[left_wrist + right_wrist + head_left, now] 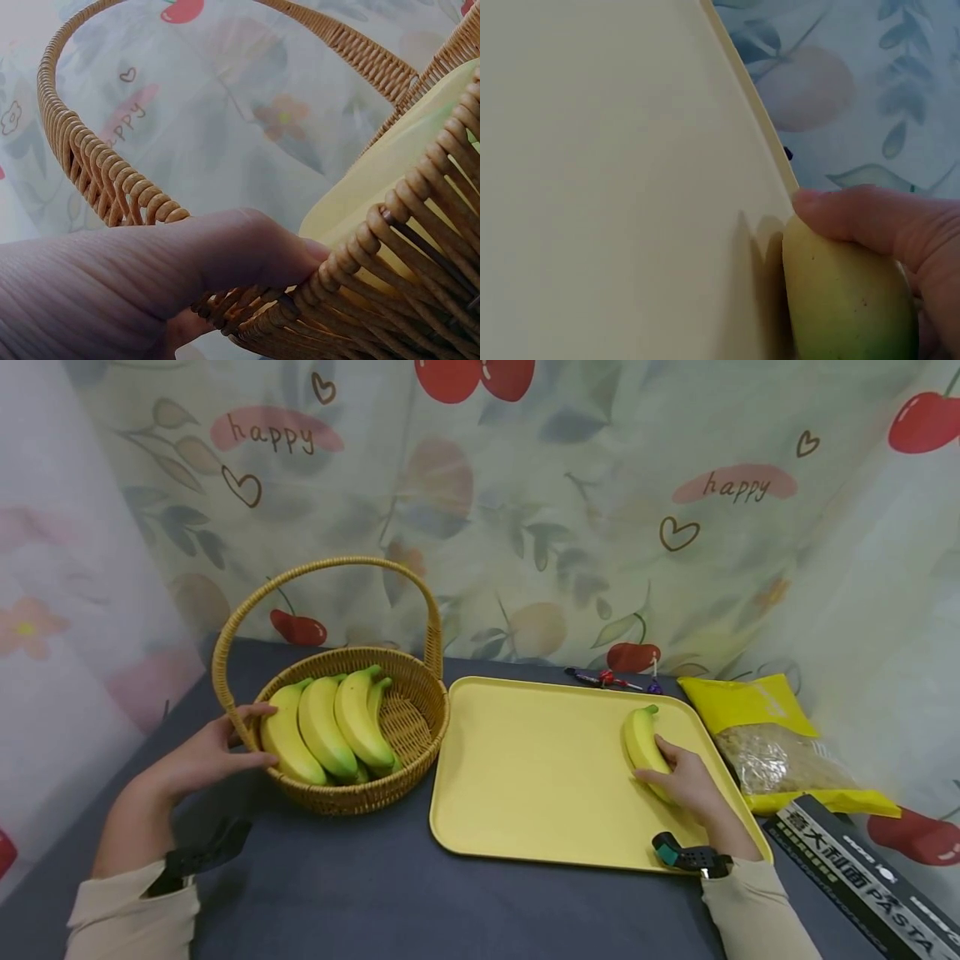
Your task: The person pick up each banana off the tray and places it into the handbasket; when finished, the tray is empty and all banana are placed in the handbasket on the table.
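A wicker basket [420, 710] with a tall handle holds several yellow bananas [330, 731] at the left of the dark table. My left hand [206, 756] rests against the basket's left wall [390, 255], thumb [247, 247] on the rim, fingers along the side. A yellow tray [525, 768] lies to the right of the basket. On its right part lies a single banana [645, 743], and my right hand [686, 781] grips it, the thumb [847, 214] over its top [840, 300].
A yellow bag of pasta [772, 743] lies right of the tray, with a dark pasta box [862, 877] in front of it. Small pens or tools [607, 679] lie behind the tray. A fruit-print curtain [525, 502] closes off the back and sides.
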{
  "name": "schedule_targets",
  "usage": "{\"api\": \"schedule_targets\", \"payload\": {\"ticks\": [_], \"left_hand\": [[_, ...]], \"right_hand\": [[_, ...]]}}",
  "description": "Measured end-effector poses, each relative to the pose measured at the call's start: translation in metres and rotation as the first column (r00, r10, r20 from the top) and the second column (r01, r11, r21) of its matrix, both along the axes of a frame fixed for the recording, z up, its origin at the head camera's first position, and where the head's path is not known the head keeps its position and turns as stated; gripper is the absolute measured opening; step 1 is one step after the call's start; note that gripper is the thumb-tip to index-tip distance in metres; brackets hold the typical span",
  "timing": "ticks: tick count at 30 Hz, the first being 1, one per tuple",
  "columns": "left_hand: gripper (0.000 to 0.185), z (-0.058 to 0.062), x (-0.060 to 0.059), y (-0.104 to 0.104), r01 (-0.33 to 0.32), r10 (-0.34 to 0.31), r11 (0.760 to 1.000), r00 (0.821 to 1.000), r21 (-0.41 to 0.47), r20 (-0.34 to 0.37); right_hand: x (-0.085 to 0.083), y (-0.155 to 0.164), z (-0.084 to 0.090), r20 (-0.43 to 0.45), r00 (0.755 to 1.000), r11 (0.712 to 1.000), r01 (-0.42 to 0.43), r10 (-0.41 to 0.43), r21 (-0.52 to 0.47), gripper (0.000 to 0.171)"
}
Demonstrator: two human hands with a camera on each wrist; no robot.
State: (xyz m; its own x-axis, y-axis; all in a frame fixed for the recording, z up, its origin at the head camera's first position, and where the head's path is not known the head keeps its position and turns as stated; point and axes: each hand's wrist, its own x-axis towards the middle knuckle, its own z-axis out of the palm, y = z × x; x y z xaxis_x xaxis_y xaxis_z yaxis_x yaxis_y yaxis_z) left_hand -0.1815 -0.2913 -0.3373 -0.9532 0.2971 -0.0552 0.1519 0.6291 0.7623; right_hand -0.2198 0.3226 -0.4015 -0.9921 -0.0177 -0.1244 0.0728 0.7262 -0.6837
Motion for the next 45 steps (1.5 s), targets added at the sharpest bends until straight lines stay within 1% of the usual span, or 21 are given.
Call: {"api": "schedule_targets", "payload": {"ticks": [9, 15, 19, 24, 29, 33, 39, 45], "left_hand": [[0.071, 0.000, 0.002, -0.001, -0.002, 0.002, 1.000, 1.000, 0.004, 0.005], [0.071, -0.001, 0.001, 0.000, -0.006, 0.006, 1.000, 1.000, 0.000, 0.008], [0.071, -0.001, 0.000, 0.001, -0.008, 0.008, 1.000, 1.000, -0.003, 0.004], [0.071, -0.001, -0.001, 0.001, -0.008, 0.008, 1.000, 1.000, -0.011, 0.000], [0.071, -0.003, -0.002, 0.000, -0.006, 0.006, 1.000, 1.000, -0.012, 0.003], [0.071, -0.003, -0.001, 0.000, -0.011, 0.011, 1.000, 1.000, -0.011, 0.009], [0.071, -0.002, 0.000, 0.000, -0.009, 0.009, 1.000, 1.000, 0.007, 0.009], [0.071, -0.003, 0.000, 0.000, -0.019, 0.019, 1.000, 1.000, 0.011, 0.002]], "right_hand": [[0.001, -0.005, 0.010, -0.016, 1.000, 1.000, 0.014, -0.014, -0.007, 0.080], [0.001, -0.012, 0.015, -0.059, 0.998, 1.000, 0.002, -0.003, -0.016, 0.078], [0.002, -0.019, 0.022, -0.092, 0.996, 1.000, -0.024, 0.023, -0.010, 0.077], [0.003, -0.030, 0.032, -0.120, 0.990, 0.997, -0.078, 0.077, -0.005, 0.073], [0.006, -0.045, 0.042, -0.129, 0.979, 0.987, -0.163, 0.160, -0.012, 0.073], [0.010, -0.060, 0.051, -0.143, 0.964, 0.974, -0.226, 0.222, -0.008, 0.074], [0.013, -0.085, 0.062, -0.163, 0.943, 0.956, -0.295, 0.292, 0.005, 0.074], [0.016, -0.110, 0.071, -0.175, 0.914, 0.929, -0.369, 0.367, 0.017, 0.073]]}}
